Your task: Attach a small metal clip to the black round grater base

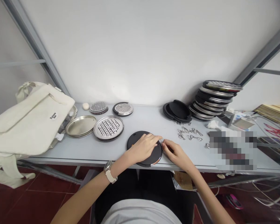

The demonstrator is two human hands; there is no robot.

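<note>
A black round disc (140,135) with a slot near its rim lies at the front edge of the table, and a strip of shiny metal shows along its lower right rim. Across its top rests my left hand (143,145), fingers stretched toward the right rim and apart from the thumb. My right hand (174,152) is closed in a pinch beside that rim. A small shiny metal piece (161,141) shows at its fingertips, mostly hidden between the hands. Several loose metal wire clips (189,132) lie to the right of the disc.
Left of the disc are grater plates (108,127), plain metal discs (81,125) and a black-rimmed grater (123,108). Black round parts (177,110) and a leaning tall stack of graters (212,99) stand back right. A cream backpack (30,121) covers the left end.
</note>
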